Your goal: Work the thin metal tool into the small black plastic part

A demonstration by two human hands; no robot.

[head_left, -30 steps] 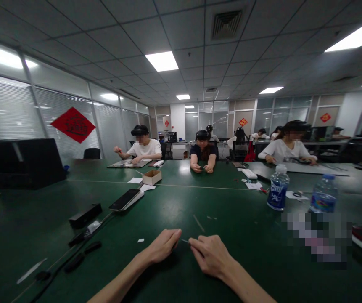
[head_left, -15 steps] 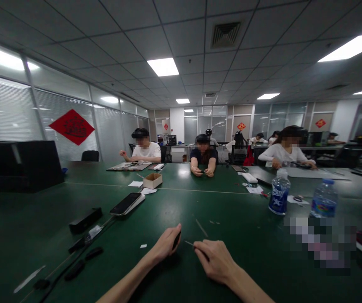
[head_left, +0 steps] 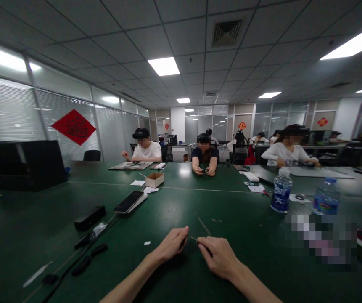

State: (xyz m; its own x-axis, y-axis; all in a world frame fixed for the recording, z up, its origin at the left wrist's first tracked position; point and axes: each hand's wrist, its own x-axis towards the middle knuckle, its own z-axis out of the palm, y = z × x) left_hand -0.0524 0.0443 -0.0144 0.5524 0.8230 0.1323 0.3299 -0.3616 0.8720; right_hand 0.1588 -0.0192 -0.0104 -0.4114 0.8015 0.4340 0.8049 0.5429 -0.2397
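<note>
Both your hands are to the right of the smartphone (head_left: 130,203) and nearer to you than it is, with the left hand (head_left: 170,245) the closer of the two to it. That hand is curled, thumb uppermost, round a small dark piece (head_left: 183,242), of which only a sliver shows. Your right hand (head_left: 219,256) pinches a thin metal rod (head_left: 193,238) between thumb and forefinger, the other fingers folded in; its grip end is hidden.

The relation that counts is the short gap between your hands. The rod bridges it, long axis running crosswise, free end toward the left hand and the smartphone's side, angled a little away from you. You cannot tell from here whether the tip touches the dark piece or stops just short.

Around you, to the right of the smartphone, green tabletop (head_left: 168,212) spreads as far as the two bottles (head_left: 281,191) (head_left: 326,198). Within that stretch, a thin strip (head_left: 204,226) lies just beyond your hands, and a white scrap (head_left: 147,243) sits beside your left wrist. The smartphone's own side is tighter: a black oblong case (head_left: 89,218) and a cable (head_left: 61,275) lie left of it and nearer you, and an open cardboard box (head_left: 154,180) stands beyond it. The tabletop's near edge is not in view.
</note>
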